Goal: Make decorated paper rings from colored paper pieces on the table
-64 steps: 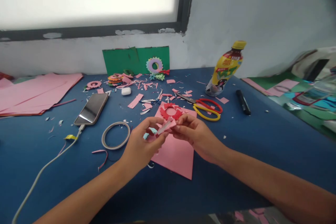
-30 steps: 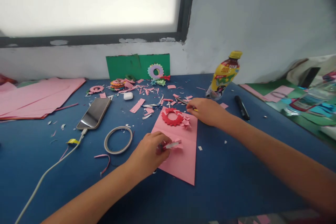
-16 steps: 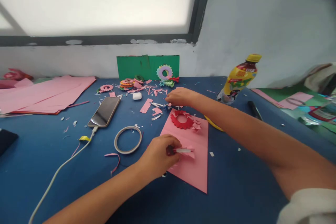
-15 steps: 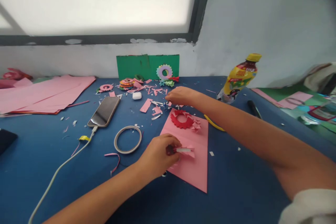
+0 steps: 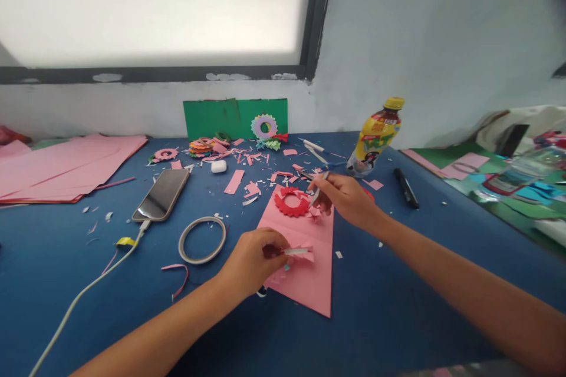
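My left hand (image 5: pixel 259 256) pinches a small folded pink paper piece (image 5: pixel 305 254) with a white strip along it, just above the near half of a pink card (image 5: pixel 316 283). My right hand (image 5: pixel 347 197) is closed on a slim grey metal tool (image 5: pixel 315 195), its exact kind unclear, over the card's far right corner. Left of that tool lies a red scalloped paper ring (image 5: pixel 290 202) on the card. A pink paper bow, partly hidden by my right fingers, sits beside the ring.
A tape roll (image 5: pixel 202 240) and a phone (image 5: pixel 163 194) on a white cable lie left. Paper scraps (image 5: pixel 252 188) spread behind the card. A drink bottle (image 5: pixel 374 138) and a black marker (image 5: pixel 405 188) stand or lie right. A green card (image 5: pixel 236 118) leans against the wall.
My right hand has come back from the scraps toward the card and now shows the grey tool. The left hand keeps its pinch on the paper. The view has shifted slightly right.
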{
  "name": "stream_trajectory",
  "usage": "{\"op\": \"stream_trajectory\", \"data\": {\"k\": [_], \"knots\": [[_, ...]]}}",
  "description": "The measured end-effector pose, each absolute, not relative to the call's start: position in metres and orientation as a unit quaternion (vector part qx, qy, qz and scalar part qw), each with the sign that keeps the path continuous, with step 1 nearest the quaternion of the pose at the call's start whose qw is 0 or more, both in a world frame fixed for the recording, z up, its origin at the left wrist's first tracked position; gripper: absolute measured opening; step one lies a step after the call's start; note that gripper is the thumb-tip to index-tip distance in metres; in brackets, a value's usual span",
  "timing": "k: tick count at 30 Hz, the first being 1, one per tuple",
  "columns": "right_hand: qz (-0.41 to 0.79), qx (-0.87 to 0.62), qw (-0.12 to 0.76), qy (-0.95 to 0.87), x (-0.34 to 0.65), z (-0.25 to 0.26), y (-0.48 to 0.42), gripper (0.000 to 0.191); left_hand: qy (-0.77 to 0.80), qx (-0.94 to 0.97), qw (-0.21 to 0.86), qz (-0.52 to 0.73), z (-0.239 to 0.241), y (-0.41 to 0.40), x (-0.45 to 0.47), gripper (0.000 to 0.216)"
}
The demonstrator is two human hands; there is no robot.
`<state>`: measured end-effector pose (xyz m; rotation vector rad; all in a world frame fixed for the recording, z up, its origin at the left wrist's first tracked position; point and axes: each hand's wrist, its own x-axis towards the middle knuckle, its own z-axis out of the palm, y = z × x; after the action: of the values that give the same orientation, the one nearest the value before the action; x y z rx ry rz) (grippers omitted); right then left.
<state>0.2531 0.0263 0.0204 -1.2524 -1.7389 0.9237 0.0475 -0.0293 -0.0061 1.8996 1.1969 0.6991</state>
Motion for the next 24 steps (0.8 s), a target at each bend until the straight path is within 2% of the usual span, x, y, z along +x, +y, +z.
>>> {"op": "stream_trajectory", "data": {"k": [5, 16, 24], "knots": [[0.457, -0.427, 0.418, -0.659, 0.241, 0.004, -0.013, 0.035, 0.463, 0.745, 0.384, 0.289, -0.012, -0.027, 0.047, 0.005], [0.340, -0.377, 0.376, -0.775, 0.225, -0.011, -0.020, 0.029, 0.481, 0.727, 0.394, 0.292, -0.012, -0.027, 0.049, 0.006], [0.322, -0.372, 0.386, -0.780, 0.226, -0.012, -0.020, 0.028, 0.480, 0.729, 0.394, 0.288, -0.015, -0.026, 0.048, 0.006]]}}
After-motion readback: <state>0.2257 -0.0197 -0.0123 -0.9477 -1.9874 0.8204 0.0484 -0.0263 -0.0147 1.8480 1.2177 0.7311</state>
